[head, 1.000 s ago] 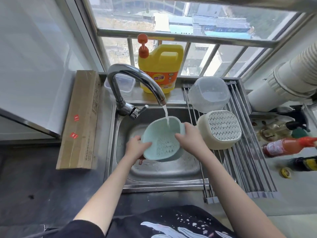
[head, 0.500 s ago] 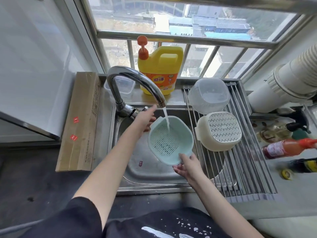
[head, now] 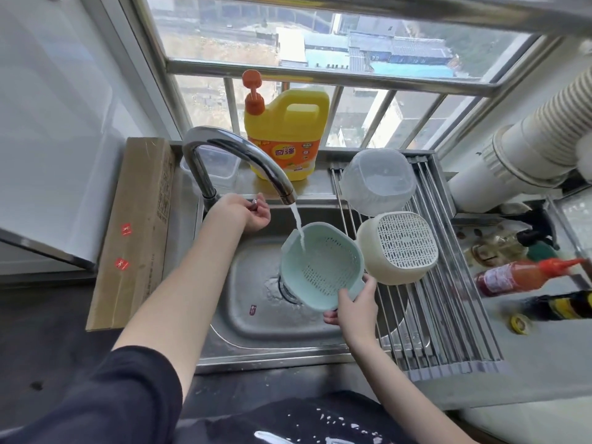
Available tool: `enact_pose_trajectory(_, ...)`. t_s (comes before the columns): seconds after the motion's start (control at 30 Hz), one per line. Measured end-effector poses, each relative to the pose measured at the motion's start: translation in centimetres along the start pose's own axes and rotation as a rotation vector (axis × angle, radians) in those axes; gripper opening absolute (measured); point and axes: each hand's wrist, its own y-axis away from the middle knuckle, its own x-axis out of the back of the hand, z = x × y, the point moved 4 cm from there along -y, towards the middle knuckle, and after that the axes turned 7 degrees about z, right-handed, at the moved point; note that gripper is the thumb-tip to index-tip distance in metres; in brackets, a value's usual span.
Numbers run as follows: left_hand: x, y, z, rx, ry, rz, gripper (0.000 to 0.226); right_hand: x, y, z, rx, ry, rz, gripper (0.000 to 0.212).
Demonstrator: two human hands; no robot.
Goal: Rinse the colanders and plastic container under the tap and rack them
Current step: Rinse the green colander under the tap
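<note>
The green colander [head: 322,265] sits under the water, held by the right hand [head: 352,307]; the left hand [head: 248,213] grips the tap handle [head: 255,204]. Best turn it off gently.

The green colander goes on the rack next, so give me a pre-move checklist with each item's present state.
1. Right hand has a grip on the green colander: ok, fingers curl round its lower rim.
2. Tap off: not ok, water pours from the tap into the colander.
3. Left hand on the tap handle: ok, fingers wrapped round it.
4. Free space on the rack: ok, bare bars in front of the cream colander.
5. Clear container already racked: ok, upside down at the back.
6. Colander drained: cannot tell.
</note>
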Motion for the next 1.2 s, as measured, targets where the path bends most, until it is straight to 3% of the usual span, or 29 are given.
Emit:
enact_pose_trajectory(0.17, 0.1, -0.6, 2.4, 0.069, 0.210, 0.036, 0.036, -0.1, -0.1, 0.7, 0.044, 0.086, 0.011, 0.038)
enact_pose_trajectory(0.27, 0.0, -0.7, 1.5, 0.041, 0.184, -0.091, 0.039, -0.2, 0.2, 0.7, 0.117, 0.103, 0.013, 0.048)
enact_pose_trajectory(0.33, 1.0, -0.1, 0.5, -0.008, 0.026, -0.175, 0.042, -0.1, 0.4, 0.5, 0.185, 0.141, 0.018, 0.056)
enact_pose_trajectory(0.43, 4.1, 0.8, -1.5, -0.164, -0.521, -0.159, 0.067, -0.1, 0.6, 0.3, 0.328, 0.286, 0.022, 0.077)
enact_pose_trajectory(0.5, 6.1, 1.2, -3.6, -0.118, -0.784, -0.185, 0.085, -0.3, 0.8, 0.3, 0.449, 0.387, 0.027, 0.087)
enact_pose_trajectory(0.57, 7.4, 1.2, -5.5, -0.016, -0.812, -0.240, 0.093, -0.5, 1.4, 0.1, 0.585, 0.435, -0.021, 0.091)
enact_pose_trajectory(0.63, 7.8, 0.7, -6.3, 0.006, -0.677, -0.247, 0.082, -0.8, 2.2, 0.0, 0.709, 0.459, -0.088, 0.092)
enact_pose_trajectory(0.73, 8.0, 0.1, -6.8, -0.050, -0.475, -0.207, 0.030, -0.8, 2.9, 0.2, 0.965, 0.585, -0.078, 0.092)
enact_pose_trajectory(0.8, 8.3, -0.3, -7.2, -0.064, -0.380, -0.185, 0.020, -0.6, 2.9, 0.7, 1.000, 0.611, -0.084, 0.092)
enact_pose_trajectory(0.87, 8.7, -0.7, -7.5, -0.078, -0.309, -0.218, 0.026, -0.3, 3.1, 0.5, 0.825, 0.416, -0.164, 0.091)
enact_pose_trajectory(0.97, 8.9, -0.8, -8.2, -0.109, -0.272, -0.320, 0.043, 0.3, 2.9, 0.7, 0.088, -0.252, -0.311, 0.060)
enact_pose_trajectory(1.03, 8.8, -0.4, -8.9, -0.136, -0.346, -0.369, 0.054, 0.0, 2.7, 1.3, -0.280, -0.482, -0.403, 0.047)
enact_pose_trajectory(1.07, 8.7, -0.2, -9.3, -0.171, -0.417, -0.380, 0.059, -0.1, 2.6, 1.3, -0.348, -0.473, -0.458, 0.056)
enact_pose_trajectory(1.13, 8.6, 0.0, -9.6, -0.266, -0.561, -0.391, 0.062, -0.3, 2.3, 0.8, -0.296, -0.316, -0.533, 0.083)
enact_pose_trajectory(1.2, 8.4, 0.1, -9.2, -0.374, -0.652, -0.366, 0.060, 0.0, 2.1, -0.5, -0.200, -0.282, -0.555, 0.082)
